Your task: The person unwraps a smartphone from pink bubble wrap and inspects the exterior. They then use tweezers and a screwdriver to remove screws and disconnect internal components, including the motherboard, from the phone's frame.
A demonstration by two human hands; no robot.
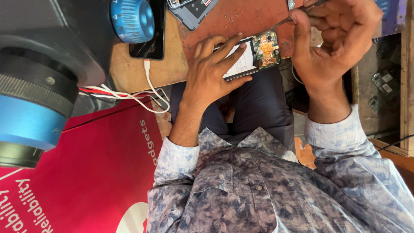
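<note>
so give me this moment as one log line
left hand: pressing opened phone on mat | right hand: holding tweezers, tip near phone's circuit board | screws loose on mat

The opened phone (252,54) lies on the work mat (241,21) under the left hand (211,71). To its right, the right hand (334,39) holds tweezers (293,15) above its circuit board (267,48). Left of it lies another phone (151,41); a microscope (47,64) stands further left.
</note>
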